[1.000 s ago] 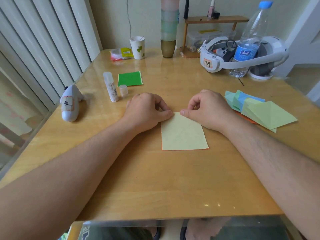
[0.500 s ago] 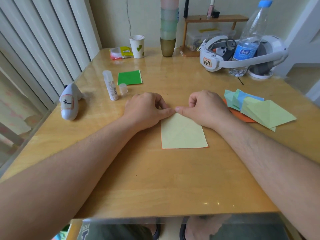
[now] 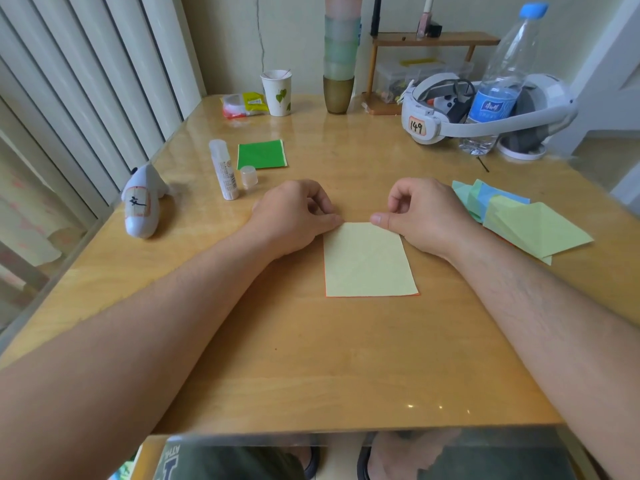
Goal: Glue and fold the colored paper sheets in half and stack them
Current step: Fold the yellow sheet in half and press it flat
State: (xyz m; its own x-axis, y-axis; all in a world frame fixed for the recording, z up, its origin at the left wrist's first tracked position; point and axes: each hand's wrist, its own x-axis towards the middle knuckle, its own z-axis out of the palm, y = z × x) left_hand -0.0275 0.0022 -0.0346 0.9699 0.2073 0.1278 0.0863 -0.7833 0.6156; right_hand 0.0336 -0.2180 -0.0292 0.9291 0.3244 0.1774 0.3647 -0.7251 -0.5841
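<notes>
Fingers of left hand (image 3: 291, 216) and right hand (image 3: 426, 216) curled, thumbs pressing folded yellow sheet (image 3: 369, 263) top edge; bare surface (image 3: 346, 358) below.

Glossy lacquered wood worktop (image 3: 311, 358), matt pale yellow folded paper sheet (image 3: 369, 259), translucent plastic glue stick (image 3: 224, 169), clear plastic water bottle (image 3: 498, 81), paper cup (image 3: 277, 93) upper centre
</notes>
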